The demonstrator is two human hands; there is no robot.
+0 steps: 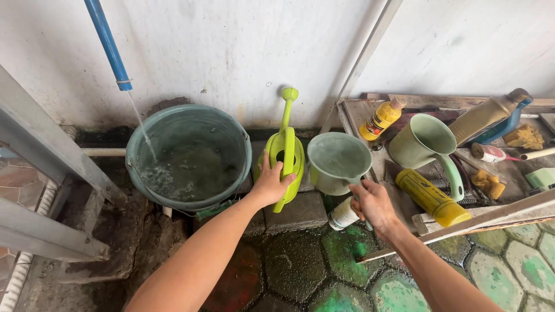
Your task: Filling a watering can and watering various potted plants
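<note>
**A:** Where are the hands?

**B:** The left hand (pixel 270 184) sits at the centre of the frame, its fingers (pixel 287 180) wrapped around the handle of a lime-green watering can (pixel 287 151). The can stands on a grey paving block (pixel 298 211), just right of the big teal bucket (pixel 231 136), with its spout pointing up the wall.

**A:** And the other one?

**B:** The right hand (pixel 374 203), just right of centre, is closed on the handle of a pale green water dipper (pixel 339 162), held upright and level beside the watering can (the two nearly touch). A small white bottle (pixel 342 215) lies below the dipper, close to the hand.

**A:** The bucket?

**B:** Centre left, partly full, with water streaming in from a blue pipe (pixel 108 45) at the upper left.

**A:** What else is there?

**B:** On the right, a low wooden tray (pixel 354 110) holds a second pale green dipper (pixel 425 140), a yellow squeeze bottle (pixel 381 118), a yellow tube-shaped bottle (pixel 432 197) lying on its side and a tan jug (pixel 487 115). The lower frame shows wet hexagonal paving (pixel 306 266), mossy green in patches.
</note>
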